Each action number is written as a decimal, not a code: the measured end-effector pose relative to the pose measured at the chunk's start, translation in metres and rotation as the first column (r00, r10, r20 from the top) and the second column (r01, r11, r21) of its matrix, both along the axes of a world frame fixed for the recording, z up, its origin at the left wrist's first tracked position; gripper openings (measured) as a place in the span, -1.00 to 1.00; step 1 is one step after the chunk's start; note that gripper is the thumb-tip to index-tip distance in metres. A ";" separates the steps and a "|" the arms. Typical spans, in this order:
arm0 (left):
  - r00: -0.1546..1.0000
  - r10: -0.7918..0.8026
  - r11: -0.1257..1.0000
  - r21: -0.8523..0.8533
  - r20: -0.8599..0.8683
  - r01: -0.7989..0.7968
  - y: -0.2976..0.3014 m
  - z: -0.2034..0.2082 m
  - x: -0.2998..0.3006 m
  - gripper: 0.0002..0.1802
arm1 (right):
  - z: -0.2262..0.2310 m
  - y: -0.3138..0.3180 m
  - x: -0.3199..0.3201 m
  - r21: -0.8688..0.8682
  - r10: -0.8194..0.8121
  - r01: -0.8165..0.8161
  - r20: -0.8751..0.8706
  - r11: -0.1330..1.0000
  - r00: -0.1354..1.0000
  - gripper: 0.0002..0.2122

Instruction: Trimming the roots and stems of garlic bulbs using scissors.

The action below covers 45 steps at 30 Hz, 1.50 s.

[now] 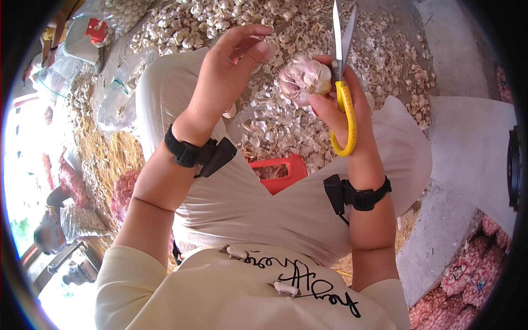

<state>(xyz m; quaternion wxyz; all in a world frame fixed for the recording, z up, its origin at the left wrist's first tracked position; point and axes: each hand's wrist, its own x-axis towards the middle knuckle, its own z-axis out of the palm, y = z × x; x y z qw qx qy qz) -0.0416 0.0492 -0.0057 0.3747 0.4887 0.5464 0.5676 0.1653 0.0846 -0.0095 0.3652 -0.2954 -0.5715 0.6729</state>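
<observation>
My right hand [352, 104] holds a large purple-white garlic bulb [305, 80] between thumb and fingers. Scissors with yellow handles [346, 118] are in the same hand, their two blades [340, 38] pointing away from me and slightly parted. To the left, my left hand [228, 66] is raised apart from the bulb. Its fingers are loosely curled, with a gap between thumb and forefinger, and nothing shows in it. Both hands are above a floor strewn with garlic skins [275, 118].
A heap of garlic bulbs [192, 25] lies beyond my hands. Between my legs is a red plastic piece [280, 170]. Clear plastic bags [118, 99] stand at left; filled mesh sacks [467, 275] lie at lower right beside a concrete ledge [434, 242].
</observation>
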 end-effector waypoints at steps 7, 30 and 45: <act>0.856 -0.185 0.928 0.201 -0.483 0.315 -0.002 0.007 0.004 -0.58 | -0.001 0.001 0.000 0.128 0.029 -0.040 0.084 0.991 0.996 -0.51; 0.936 -0.053 0.992 -0.124 -0.348 0.011 0.000 -0.007 -0.003 -0.84 | 0.000 -0.004 0.003 0.299 0.032 -0.075 0.146 0.951 0.989 -0.50; 0.905 -0.386 0.913 -0.068 0.180 0.403 -0.008 -0.009 0.017 -0.40 | 0.000 -0.002 -0.002 0.115 -0.056 0.061 -0.043 0.991 0.997 -0.49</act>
